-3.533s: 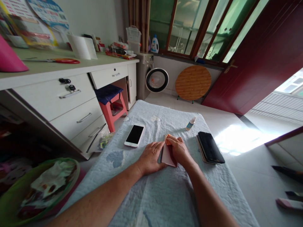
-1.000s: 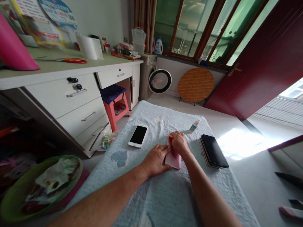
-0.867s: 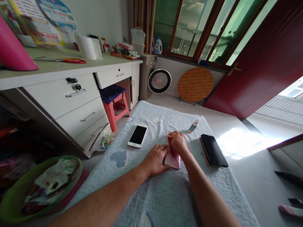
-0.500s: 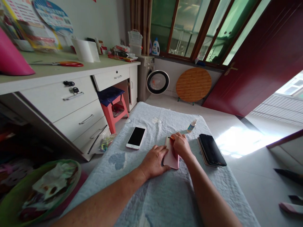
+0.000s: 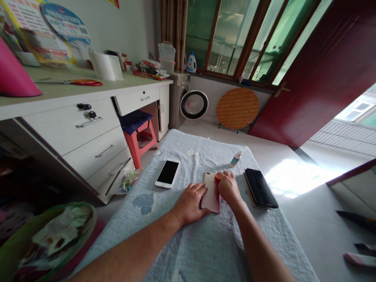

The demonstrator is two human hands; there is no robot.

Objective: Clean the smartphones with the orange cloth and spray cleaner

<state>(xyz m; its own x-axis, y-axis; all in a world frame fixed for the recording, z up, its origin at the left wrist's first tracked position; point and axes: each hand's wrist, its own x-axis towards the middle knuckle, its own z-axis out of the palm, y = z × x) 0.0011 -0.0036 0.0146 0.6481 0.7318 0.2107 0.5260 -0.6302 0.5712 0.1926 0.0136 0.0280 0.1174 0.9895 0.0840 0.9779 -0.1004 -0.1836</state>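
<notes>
A pink-backed phone [image 5: 211, 192], possibly in a case, lies face down on the cloth-covered surface, its camera at the top left corner. My left hand [image 5: 191, 201] grips its left side, fingers on the edge and thumb at the bottom. Pinched in my right hand [image 5: 229, 188] is a small orange object [image 5: 217, 177], pressed to the phone's upper right edge; its kind is unclear. A white phone [image 5: 167, 173] lies face up to the left. Beyond my right hand stands a small spray bottle [image 5: 235, 159]. Stacked devices with a black phone [image 5: 261, 188] on top lie to the right.
A pale blue quilted cloth [image 5: 188, 149] covers the work surface. Left are a white desk [image 5: 100, 135], a red stool [image 5: 141, 143] and a green basket [image 5: 91, 223] of crumpled items. A washing machine [image 5: 178, 98] with its door open and a round wooden tabletop [image 5: 237, 107] stand behind.
My right hand has moved the orange object from the phone's top to its right edge, baring the camera. My left hand stays on the phone. The whole view has shifted slightly.
</notes>
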